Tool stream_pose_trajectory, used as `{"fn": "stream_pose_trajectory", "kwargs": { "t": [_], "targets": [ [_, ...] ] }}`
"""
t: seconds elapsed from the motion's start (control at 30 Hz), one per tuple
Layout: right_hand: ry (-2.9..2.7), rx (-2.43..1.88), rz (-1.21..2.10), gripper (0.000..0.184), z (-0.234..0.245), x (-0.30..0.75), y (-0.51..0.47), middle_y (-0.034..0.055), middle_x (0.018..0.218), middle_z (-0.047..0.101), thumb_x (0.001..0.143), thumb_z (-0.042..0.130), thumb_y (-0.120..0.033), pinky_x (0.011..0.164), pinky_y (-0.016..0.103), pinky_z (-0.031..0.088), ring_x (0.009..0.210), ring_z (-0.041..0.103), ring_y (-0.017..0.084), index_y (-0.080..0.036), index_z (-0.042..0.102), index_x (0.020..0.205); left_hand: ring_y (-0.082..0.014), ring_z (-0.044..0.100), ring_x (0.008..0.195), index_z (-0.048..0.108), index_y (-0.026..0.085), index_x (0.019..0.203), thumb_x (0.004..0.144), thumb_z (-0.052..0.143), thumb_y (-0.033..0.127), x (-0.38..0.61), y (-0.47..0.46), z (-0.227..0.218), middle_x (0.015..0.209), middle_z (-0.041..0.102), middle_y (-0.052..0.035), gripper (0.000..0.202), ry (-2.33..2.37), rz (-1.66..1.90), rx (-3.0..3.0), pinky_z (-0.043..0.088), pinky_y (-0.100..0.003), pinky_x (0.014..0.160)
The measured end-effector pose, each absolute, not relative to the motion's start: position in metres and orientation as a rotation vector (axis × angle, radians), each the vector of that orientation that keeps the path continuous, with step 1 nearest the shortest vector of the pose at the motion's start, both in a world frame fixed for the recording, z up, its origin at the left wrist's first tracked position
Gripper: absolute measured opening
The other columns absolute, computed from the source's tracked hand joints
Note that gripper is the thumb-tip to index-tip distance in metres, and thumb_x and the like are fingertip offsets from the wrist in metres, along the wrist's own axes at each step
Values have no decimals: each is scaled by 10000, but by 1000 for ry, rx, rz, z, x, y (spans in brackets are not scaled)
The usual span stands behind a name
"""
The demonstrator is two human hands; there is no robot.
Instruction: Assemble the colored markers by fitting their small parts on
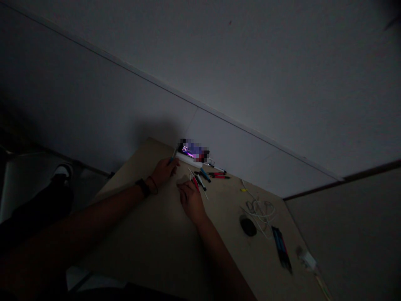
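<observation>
The scene is dim. My left hand (163,170) rests on the light wooden table (156,242), its fingers closed round a thin pen-like tool (173,156) that points up toward a glowing phone screen (191,150). A dark band and a thin bracelet circle that wrist. My right hand (189,200) lies just right of it, fingers curled over a small pale object (182,180) that I cannot make out. Several red, blue and black pens (206,174) lie scattered right beside my fingertips.
A white cable (258,209) coils to the right, near a dark round object (248,225) and a bundle of dark pens (282,248). A white plug (308,261) lies near the table's right edge. A wall stands right behind the table. My leg and shoe (61,172) show at left.
</observation>
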State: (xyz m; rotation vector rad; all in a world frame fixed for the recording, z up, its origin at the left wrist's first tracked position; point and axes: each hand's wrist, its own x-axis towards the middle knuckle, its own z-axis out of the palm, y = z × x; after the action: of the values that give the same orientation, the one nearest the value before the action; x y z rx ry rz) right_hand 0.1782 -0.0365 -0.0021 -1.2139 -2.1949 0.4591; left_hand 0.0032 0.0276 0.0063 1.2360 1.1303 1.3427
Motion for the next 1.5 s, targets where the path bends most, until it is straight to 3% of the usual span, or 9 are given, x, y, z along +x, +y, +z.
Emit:
{"fn": "stream_pose_trajectory", "kwargs": {
  "t": [0.37, 0.63, 0.77, 0.93, 1.17, 1.27, 1.5],
  "targets": [
    [-1703, -1334, 477, 258, -1, 205, -17, 115, 999, 684, 957, 499, -314, 902, 407, 502, 981, 639, 257, -186, 721, 981, -115, 511, 494, 649, 170, 800, 920, 543, 578, 4, 30, 2, 576, 566, 15, 438, 1110, 1354, 1230, 391, -231, 484],
    [-1339, -1354, 761, 345, -8, 210, -9, 72, 856, 729, 871, 638, -504, 649, 314, 525, 708, 661, 195, -174, 688, 957, -114, 505, 500, 640, 169, 797, 920, 530, 607, 4, 29, 3, 585, 563, 13, 468, 1124, 1354, 1244, 393, -230, 490],
    [-1292, -1372, 733, 365, -5, 214, -6, 30, 711, 696, 832, 694, -529, 579, 283, 500, 616, 632, 174, -170, 684, 894, -113, 520, 523, 643, 165, 802, 927, 541, 582, 3, 28, 5, 599, 570, 8, 447, 1119, 1337, 1254, 402, -227, 504],
    [-1558, -1484, 491, 318, 1, 224, 3, 79, 869, 760, 864, 652, -468, 741, 347, 547, 757, 683, 210, -169, 751, 908, -110, 524, 524, 643, 167, 804, 938, 513, 594, 2, 28, 3, 597, 573, 13, 465, 1120, 1332, 1290, 408, -229, 520],
    [-2173, -1835, 264, 183, 38, 211, 36, 97, 944, 798, 886, 625, -187, 811, 314, 522, 883, 729, 237, -195, 806, 910, -107, 508, 497, 638, 174, 782, 950, 501, 591, 3, 31, 1, 555, 557, 26, 470, 1118, 1339, 1313, 402, -234, 518],
    [-2401, -2083, 216, 184, 55, 197, 55, 134, 1010, 802, 902, 637, -188, 832, 277, 507, 987, 738, 247, -177, 816, 940, -108, 503, 497, 641, 171, 789, 955, 495, 589, 2, 30, 3, 554, 551, 28, 473, 1111, 1338, 1315, 399, -235, 521],
    [-2418, -2278, 166, 215, 62, 180, 76, 189, 1034, 797, 890, 640, -170, 829, 282, 522, 994, 758, 273, -123, 812, 1011, -115, 500, 498, 640, 171, 784, 951, 495, 605, 2, 31, 2, 541, 536, 31, 487, 1090, 1332, 1314, 396, -243, 525]
  ]
}}
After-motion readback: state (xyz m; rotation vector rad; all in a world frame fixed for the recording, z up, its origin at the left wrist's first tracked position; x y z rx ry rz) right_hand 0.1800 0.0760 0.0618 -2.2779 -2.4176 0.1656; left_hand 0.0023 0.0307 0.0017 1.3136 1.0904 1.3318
